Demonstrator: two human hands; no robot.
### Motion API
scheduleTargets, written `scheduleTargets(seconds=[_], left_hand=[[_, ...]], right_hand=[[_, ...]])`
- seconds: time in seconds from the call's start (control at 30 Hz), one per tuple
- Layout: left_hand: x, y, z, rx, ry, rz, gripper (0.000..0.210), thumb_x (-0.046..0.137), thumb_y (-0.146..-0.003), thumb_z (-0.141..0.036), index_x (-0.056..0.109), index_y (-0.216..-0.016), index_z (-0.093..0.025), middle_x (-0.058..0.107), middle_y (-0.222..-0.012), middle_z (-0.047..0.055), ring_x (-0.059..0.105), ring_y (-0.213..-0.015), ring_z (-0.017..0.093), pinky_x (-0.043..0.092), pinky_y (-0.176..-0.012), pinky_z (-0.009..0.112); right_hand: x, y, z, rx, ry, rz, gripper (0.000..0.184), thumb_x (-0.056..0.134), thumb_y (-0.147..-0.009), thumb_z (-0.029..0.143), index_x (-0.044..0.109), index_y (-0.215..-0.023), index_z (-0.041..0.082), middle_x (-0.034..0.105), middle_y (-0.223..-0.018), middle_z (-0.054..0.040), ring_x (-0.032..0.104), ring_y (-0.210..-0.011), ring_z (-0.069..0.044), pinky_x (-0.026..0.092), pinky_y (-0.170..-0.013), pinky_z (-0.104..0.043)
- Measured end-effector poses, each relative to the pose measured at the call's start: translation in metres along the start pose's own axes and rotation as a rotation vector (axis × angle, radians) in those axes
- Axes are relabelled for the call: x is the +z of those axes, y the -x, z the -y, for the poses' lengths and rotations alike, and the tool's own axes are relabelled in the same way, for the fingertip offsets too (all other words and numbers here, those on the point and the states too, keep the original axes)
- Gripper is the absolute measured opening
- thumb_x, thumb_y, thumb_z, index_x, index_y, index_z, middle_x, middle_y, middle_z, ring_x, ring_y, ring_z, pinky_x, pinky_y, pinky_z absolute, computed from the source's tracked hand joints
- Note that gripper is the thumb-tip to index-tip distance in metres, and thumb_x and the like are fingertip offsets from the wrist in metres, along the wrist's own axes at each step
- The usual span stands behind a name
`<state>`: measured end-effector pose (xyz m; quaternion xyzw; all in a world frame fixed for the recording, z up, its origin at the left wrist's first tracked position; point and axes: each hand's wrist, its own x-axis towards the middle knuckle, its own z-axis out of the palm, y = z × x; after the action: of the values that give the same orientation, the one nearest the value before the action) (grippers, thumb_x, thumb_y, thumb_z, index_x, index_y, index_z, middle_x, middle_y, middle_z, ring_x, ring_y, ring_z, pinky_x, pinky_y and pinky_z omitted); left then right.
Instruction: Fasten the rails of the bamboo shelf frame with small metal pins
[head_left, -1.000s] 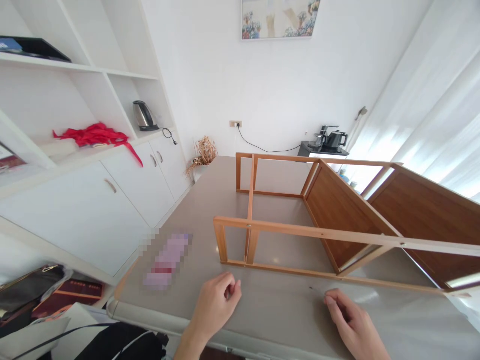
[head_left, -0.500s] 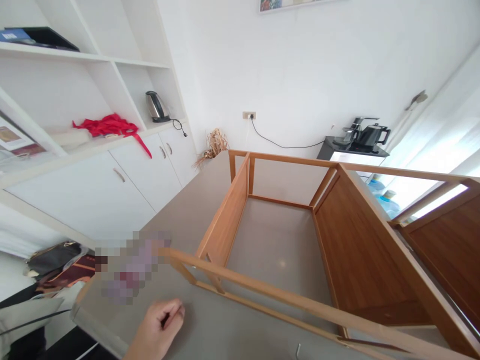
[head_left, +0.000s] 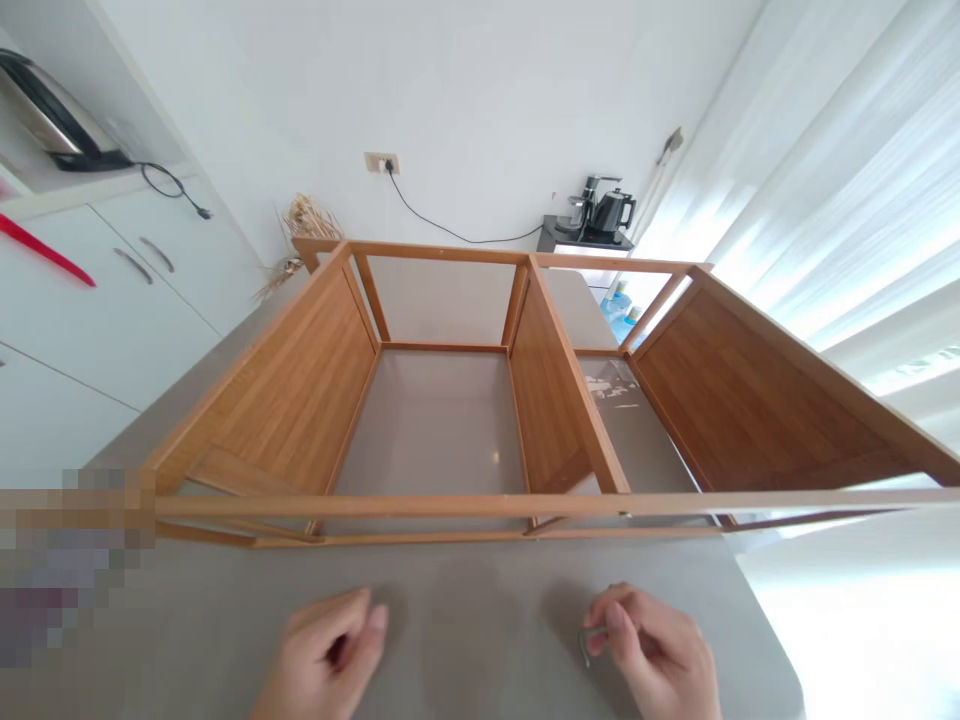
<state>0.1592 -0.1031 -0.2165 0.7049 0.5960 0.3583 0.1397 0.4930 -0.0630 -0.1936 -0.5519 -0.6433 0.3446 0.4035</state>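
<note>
My right hand (head_left: 652,645) pinches a small bent metal hex key (head_left: 586,648) between thumb and fingers, its short end pointing down over the grey tabletop (head_left: 472,640). To the left, my left hand (head_left: 324,655) is curled with thumb against forefinger; whatever may lie inside it is hidden. Both hands are on the near side of a wooden frame (head_left: 465,507) and apart from it. The frame lies across the table, with a wooden panel (head_left: 300,370) at its left, a middle panel (head_left: 559,385) and a right panel (head_left: 765,390).
A blurred patch (head_left: 67,570) covers something at the left table edge. Behind the frame, an electric kettle (head_left: 611,208) stands on a dark-topped stand (head_left: 555,235). White cabinets (head_left: 75,290) line the left; curtains (head_left: 847,200) hang at the right.
My view has turned to the right, bringing the whole frame and my right hand with the hex key into sight. My left hand stays curled.
</note>
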Motion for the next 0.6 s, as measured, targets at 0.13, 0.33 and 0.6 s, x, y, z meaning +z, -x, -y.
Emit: scheduleTargets(seconds=[0.13,0.33,0.6], left_hand=[[0.057,-0.049,-0.094,0.189,0.013,0.414,0.008,0.064,-0.094,-0.024,0.063,-0.103,-0.025,0.074,-0.102,-0.001,0.071,-0.079,0.014,0.059,-0.076,0.027],[0.115,-0.078,-0.159,0.115,-0.515,0.488,0.051,0.058,-0.099,-0.031,0.056,-0.146,-0.01,0.044,-0.16,0.027,0.076,-0.069,0.021,0.058,-0.057,0.032],[0.139,-0.092,-0.179,0.074,-0.782,0.601,0.063,0.056,-0.095,-0.014,0.044,-0.152,0.008,0.041,-0.149,0.042,0.077,-0.074,0.026,0.055,-0.057,0.031]], right_hand=[[-0.031,-0.013,-0.01,0.041,0.065,-0.009,0.042,0.055,-0.1,0.051,0.071,-0.071,0.024,0.072,-0.068,-0.0023,0.068,-0.063,-0.016,0.055,-0.068,-0.025],[-0.041,-0.024,-0.053,0.151,0.059,-0.023,0.044,0.049,-0.102,0.058,0.072,-0.096,0.022,0.074,-0.078,-0.0043,0.07,-0.074,-0.019,0.055,-0.074,-0.027],[-0.038,-0.022,-0.063,0.085,0.151,0.02,0.039,0.048,-0.103,0.053,0.071,-0.096,0.023,0.075,-0.082,-0.0028,0.071,-0.075,-0.018,0.053,-0.074,-0.027]])
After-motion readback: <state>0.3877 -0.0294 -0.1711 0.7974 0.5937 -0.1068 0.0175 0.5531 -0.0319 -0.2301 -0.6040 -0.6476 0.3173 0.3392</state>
